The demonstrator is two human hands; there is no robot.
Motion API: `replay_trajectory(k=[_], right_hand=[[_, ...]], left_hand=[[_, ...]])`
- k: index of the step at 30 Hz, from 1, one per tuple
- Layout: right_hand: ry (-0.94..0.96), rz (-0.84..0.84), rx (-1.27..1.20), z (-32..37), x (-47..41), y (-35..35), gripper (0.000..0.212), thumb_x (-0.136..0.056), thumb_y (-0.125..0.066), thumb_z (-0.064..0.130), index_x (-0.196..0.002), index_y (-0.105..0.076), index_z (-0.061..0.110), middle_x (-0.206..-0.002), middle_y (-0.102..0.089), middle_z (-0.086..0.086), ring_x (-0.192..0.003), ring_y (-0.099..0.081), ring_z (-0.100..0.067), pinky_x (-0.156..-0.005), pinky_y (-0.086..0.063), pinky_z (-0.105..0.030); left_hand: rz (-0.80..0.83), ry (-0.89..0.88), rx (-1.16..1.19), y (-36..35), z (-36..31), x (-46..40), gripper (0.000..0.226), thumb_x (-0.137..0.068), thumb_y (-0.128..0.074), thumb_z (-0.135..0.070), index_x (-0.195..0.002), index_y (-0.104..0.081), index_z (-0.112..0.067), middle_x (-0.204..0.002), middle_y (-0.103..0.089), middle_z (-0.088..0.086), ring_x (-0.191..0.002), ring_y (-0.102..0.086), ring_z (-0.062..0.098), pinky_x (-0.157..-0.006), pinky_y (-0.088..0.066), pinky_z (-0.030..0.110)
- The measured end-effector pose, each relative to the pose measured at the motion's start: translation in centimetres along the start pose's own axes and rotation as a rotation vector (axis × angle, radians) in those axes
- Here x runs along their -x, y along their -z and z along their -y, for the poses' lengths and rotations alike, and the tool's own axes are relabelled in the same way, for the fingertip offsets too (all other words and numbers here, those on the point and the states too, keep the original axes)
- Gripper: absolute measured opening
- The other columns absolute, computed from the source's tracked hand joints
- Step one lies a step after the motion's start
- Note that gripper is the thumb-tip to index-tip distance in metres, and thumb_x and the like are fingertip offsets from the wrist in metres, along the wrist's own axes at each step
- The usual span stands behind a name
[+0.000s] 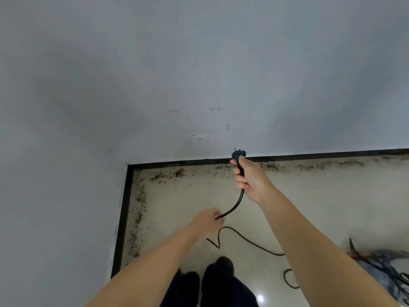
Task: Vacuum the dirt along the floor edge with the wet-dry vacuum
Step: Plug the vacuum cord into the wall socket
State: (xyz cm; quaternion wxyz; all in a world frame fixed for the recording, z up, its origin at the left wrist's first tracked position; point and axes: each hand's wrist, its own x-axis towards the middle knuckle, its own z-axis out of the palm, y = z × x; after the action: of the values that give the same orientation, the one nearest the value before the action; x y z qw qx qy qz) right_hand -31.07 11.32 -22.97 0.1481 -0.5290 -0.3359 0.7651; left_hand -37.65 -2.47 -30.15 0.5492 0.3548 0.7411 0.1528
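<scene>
My right hand (246, 176) grips a black power plug (238, 154) just below its head, prongs pointing up toward the wall. The black cord (236, 202) curves down from it into my left hand (208, 221), which holds it lower down. The cord then trails across the cream tiled floor (309, 207) toward the right. A white wall socket (199, 140) sits low on the wall, left of and slightly above the plug. Brown dirt (138, 209) lies along the floor edge by the black skirting (124, 209), on the left side and along the back wall.
A blurred grey object with cables (385, 269), perhaps the vacuum, lies at the lower right. My dark-trousered legs and shoes (221, 278) stand at the bottom centre. White walls meet in a corner at the left.
</scene>
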Motion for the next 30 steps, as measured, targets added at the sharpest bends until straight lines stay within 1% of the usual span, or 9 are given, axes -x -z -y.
replay_trajectory(k=[4, 7, 10, 15, 18, 21, 25, 27, 30], right_hand=[[-0.005, -0.002, 0.012, -4.3, -9.1, 0.0, 0.029, -0.105, -0.037, 0.029, -0.094, -0.055, 0.009, -0.063, -0.039, 0.0, -0.033, -0.023, -0.003, -0.031, -0.016, -0.016], [0.033, 0.045, 0.035, -8.1, -16.2, -0.7, 0.029, -0.105, -0.037, 0.029, -0.099, -0.057, 0.008, -0.063, -0.04, 0.001, -0.036, -0.023, -0.004, -0.031, -0.016, -0.016], [0.096, 0.119, 0.034, -11.4, -22.8, -1.6, 0.029, -0.105, -0.037, 0.029, -0.102, -0.057, 0.008, -0.062, -0.042, 0.002, -0.038, -0.023, -0.004, -0.032, -0.016, -0.016], [0.228, 0.218, 0.055, -15.5, -31.7, -2.6, 0.028, -0.105, -0.036, 0.026, -0.102, -0.057, 0.008, -0.062, -0.041, 0.001, -0.038, -0.022, -0.004, -0.032, -0.017, -0.016], [0.314, 0.231, 0.104, -16.2, -34.6, -3.2, 0.027, -0.105, -0.035, 0.025, -0.098, -0.057, 0.01, -0.061, -0.041, 0.002, -0.036, -0.022, -0.004, -0.032, -0.017, -0.016], [0.342, 0.198, 0.098, -15.4, -35.3, -3.7, 0.026, -0.105, -0.034, 0.024, -0.099, -0.056, 0.01, -0.06, -0.04, 0.002, -0.036, -0.024, -0.004, -0.034, -0.017, -0.016], [0.344, 0.143, 0.143, -14.4, -36.2, -4.9, 0.027, -0.104, -0.036, 0.028, -0.098, -0.057, 0.013, -0.061, -0.042, 0.002, -0.037, -0.027, -0.005, -0.035, -0.018, -0.017], [0.369, 0.137, 0.156, -14.2, -37.1, -5.5, 0.027, -0.104, -0.036, 0.03, -0.098, -0.057, 0.014, -0.062, -0.043, 0.002, -0.036, -0.028, -0.004, -0.035, -0.019, -0.017], [0.39, 0.126, 0.165, -13.7, -38.5, -5.8, 0.027, -0.104, -0.037, 0.03, -0.098, -0.057, 0.014, -0.062, -0.043, 0.002, -0.035, -0.027, -0.004, -0.035, -0.018, -0.017]], left_hand=[[0.081, 0.01, 0.088, -0.5, 6.1, -7.7, 0.011, -0.094, -0.051, -0.012, -0.087, -0.056, -0.018, -0.073, -0.049, -0.009, -0.065, -0.044, 0.001, -0.053, -0.034, 0.002], [0.118, -0.022, 0.161, -0.9, 11.1, -14.3, 0.009, -0.086, -0.058, -0.014, -0.081, -0.059, -0.022, -0.077, -0.054, -0.006, -0.072, -0.05, 0.008, -0.07, -0.04, 0.017], [0.137, -0.07, 0.165, -0.7, 15.1, -21.3, 0.018, -0.08, -0.049, -0.008, -0.079, -0.06, -0.023, -0.081, -0.06, -0.005, -0.078, -0.055, 0.007, -0.084, -0.045, 0.026], [0.104, -0.158, 0.065, 1.8, 19.2, -30.0, 0.038, -0.089, -0.041, 0.0, -0.12, -0.059, -0.014, -0.117, -0.061, 0.003, -0.11, -0.054, 0.008, -0.097, -0.041, 0.02], [-0.29, -0.298, 0.019, 4.9, 19.8, -32.3, 0.041, -0.091, -0.042, 0.002, -0.124, -0.059, -0.012, -0.124, -0.06, -0.001, -0.115, -0.054, 0.006, -0.093, -0.037, 0.009], [-0.806, -0.429, -0.039, 8.8, 18.1, -32.3, 0.03, -0.093, -0.044, -0.001, -0.111, -0.065, -0.013, -0.109, -0.066, -0.002, -0.104, -0.059, 0.011, -0.094, -0.047, 0.024], [-1.155, -0.757, -0.6, 13.7, 14.8, -33.1, 0.043, -0.086, -0.042, -0.007, -0.126, -0.056, -0.007, -0.123, -0.06, 0.008, -0.115, -0.053, 0.022, -0.1, -0.046, 0.043], [-1.263, -0.756, -0.94, 15.7, 14.0, -35.2, 0.062, -0.082, -0.051, -0.02, -0.141, -0.037, -0.007, -0.145, -0.041, 0.013, -0.136, -0.032, 0.027, -0.111, -0.029, 0.058], [-1.278, -0.636, -1.109, 18.1, 13.8, -38.0, 0.116, -0.065, -0.08, -0.039, -0.152, -0.008, -0.012, -0.161, 0.002, 0.008, -0.148, 0.008, 0.025, -0.114, -0.006, 0.061]])
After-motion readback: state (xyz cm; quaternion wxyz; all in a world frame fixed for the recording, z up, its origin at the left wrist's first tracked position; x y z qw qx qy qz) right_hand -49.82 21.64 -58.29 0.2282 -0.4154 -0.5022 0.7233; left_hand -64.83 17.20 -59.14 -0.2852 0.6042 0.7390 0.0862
